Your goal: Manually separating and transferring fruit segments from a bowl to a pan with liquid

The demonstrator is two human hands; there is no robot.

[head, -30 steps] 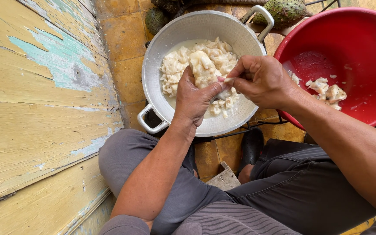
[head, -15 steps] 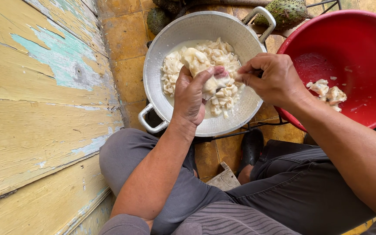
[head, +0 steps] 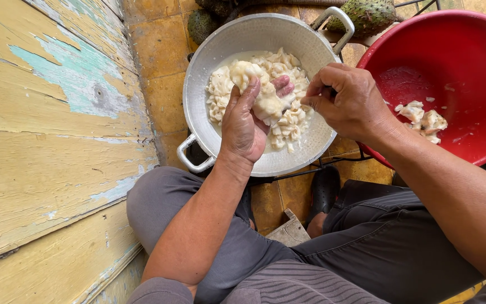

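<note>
— What's in the left hand (head: 246,121)?

— A lump of white fruit pulp (head: 260,90), cupped in the palm just above the metal pot (head: 198,84) at the top centre of the frame. The fingers curl around it, so that hand is closed on the pulp.

— How does the stuff look to handle?

— Soft and wet, I'd judge, and slippery. It sags between the fingers and looks light. A cradling hold from below suits it better than a pinch; squeezed hard, it would likely tear or slide out.

— And the right hand (head: 347,101)?

— Just beside the lump, right of centre, over the pot's edge. Its fingertips are drawn together as if nipping something small, but I cannot tell what, if anything, is between them.

— The arms?

— The left forearm rises from the lower centre, wrist bent back, palm facing up and inward. The right forearm comes in from the lower right corner, knuckles up.

— What else is around?

— More pulp lies in the pot. A red basin (head: 479,34) at the upper right holds a few white scraps (head: 426,121). Green spiky fruit (head: 367,14) sits at the top edge. Yellow boards (head: 46,169) with peeling paint fill the left side.
</note>
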